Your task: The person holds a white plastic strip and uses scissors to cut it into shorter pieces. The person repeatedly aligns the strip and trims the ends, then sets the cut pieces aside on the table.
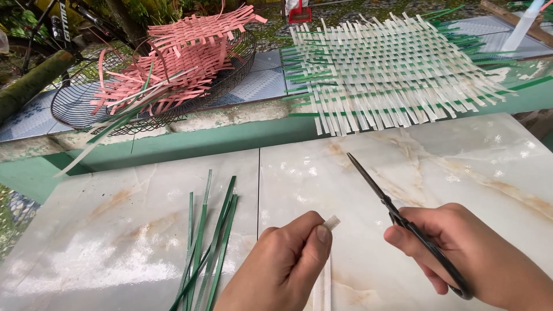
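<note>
I am pinching a white strip [329,259] in my left hand [285,265], its long axis running toward me; my right hand [461,253] is gripping closed black scissors [397,216] just right of its tip.

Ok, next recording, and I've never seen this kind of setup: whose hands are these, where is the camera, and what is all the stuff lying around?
There is no machine here. One camera sits on a person's head and looks down at that person's own two bare hands.

The left hand pinches the end of a white strip, which hangs down below the fingers. The right hand holds black scissors, blades closed and pointing up and to the left, apart from the strip.

The hands are over a pale marble-look slab. On it, left of the hands, lies a bunch of green strips. Behind, on a green ledge, lies a flat mat woven of white and green strips. To its left a dark wire basket holds a loose pink woven piece.
</note>
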